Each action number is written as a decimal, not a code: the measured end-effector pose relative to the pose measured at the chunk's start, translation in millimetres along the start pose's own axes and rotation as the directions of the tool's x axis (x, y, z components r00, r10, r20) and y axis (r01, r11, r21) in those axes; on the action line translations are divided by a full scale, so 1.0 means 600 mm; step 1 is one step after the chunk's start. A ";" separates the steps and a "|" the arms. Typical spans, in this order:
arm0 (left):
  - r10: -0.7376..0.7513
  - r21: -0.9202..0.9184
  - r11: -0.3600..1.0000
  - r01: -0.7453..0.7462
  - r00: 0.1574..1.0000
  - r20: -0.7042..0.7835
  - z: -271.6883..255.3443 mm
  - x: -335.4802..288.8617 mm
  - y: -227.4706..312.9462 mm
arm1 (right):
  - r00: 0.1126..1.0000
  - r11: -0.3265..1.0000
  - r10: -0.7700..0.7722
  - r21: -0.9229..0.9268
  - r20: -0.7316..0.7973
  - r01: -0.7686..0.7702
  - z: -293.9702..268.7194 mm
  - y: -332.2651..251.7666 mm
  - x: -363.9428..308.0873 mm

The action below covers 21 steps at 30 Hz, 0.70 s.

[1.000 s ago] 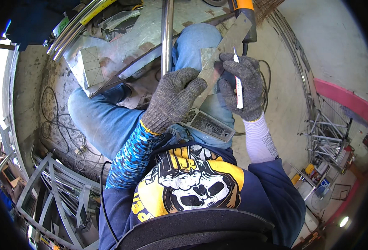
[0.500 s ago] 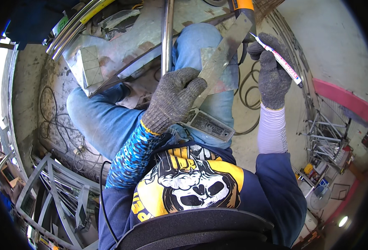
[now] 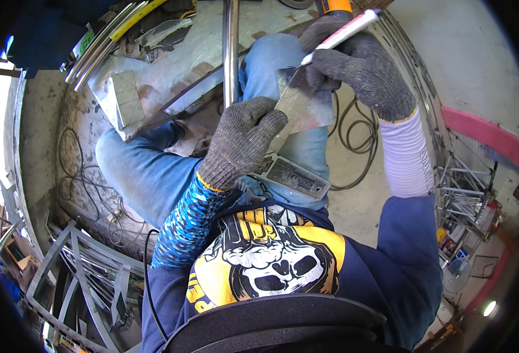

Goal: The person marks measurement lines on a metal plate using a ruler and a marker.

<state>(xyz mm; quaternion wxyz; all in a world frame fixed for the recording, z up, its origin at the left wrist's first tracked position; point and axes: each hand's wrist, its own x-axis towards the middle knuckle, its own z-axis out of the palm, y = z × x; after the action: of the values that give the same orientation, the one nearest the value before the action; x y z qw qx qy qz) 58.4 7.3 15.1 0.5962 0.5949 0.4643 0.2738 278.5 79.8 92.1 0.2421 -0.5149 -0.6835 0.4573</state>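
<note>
Here the gloved left hand point(image 3: 239, 138) is gripping the steel square point(image 3: 297, 176) over the thigh, while the gloved right hand point(image 3: 368, 73) is holding a white marker point(image 3: 345, 35) aslant near the small metal sheet point(image 3: 315, 112). A shiny tube point(image 3: 230, 53) is running beyond the left glove; a dark cable point(image 3: 343, 132) is looping across the floor.

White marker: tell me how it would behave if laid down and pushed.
The white marker would probably roll, since it looks round and straight-sided. It is likely light, being slim in the right hand. It should stay stiff, as it shows no bend.
</note>
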 end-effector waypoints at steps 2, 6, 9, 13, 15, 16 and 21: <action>0.038 0.015 0.999 -0.038 0.999 -0.001 0.003 0.001 -0.005 | 0.851 0.790 -0.485 -0.316 0.203 0.526 0.002 0.008 0.022; 0.047 -0.020 0.999 -0.048 0.999 -0.026 0.006 0.000 -0.015 | 0.945 0.978 0.195 -0.130 0.262 -0.165 0.017 -0.025 0.035; 0.048 -0.032 0.998 -0.049 0.998 -0.029 0.007 0.001 -0.013 | 0.937 0.978 0.193 -0.137 0.293 -0.159 0.017 -0.021 0.041; 0.027 -0.036 0.999 -0.028 0.999 -0.022 0.005 0.000 -0.011 | 0.915 0.956 0.261 -0.213 0.308 -0.201 0.022 -0.024 0.046; -0.006 -0.074 0.997 0.004 1.000 -0.028 0.005 -0.001 -0.010 | 0.918 0.964 0.226 -0.210 0.327 -0.163 0.022 -0.018 0.044; -0.005 -0.074 0.997 0.003 1.000 -0.028 0.006 -0.001 -0.011 | 0.919 0.970 0.192 -0.207 0.345 -0.125 0.022 -0.015 0.043; 0.050 -0.051 0.997 -0.053 0.997 -0.056 0.008 0.000 -0.014 | 0.939 0.979 0.090 -0.205 0.332 -0.021 0.025 -0.002 0.040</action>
<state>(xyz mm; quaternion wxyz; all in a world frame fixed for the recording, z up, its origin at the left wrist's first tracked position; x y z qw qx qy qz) 60.8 3.6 6.1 0.5916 0.5829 0.4576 0.3174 257.3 96.1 82.8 0.0551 -0.4690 -0.7422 0.4755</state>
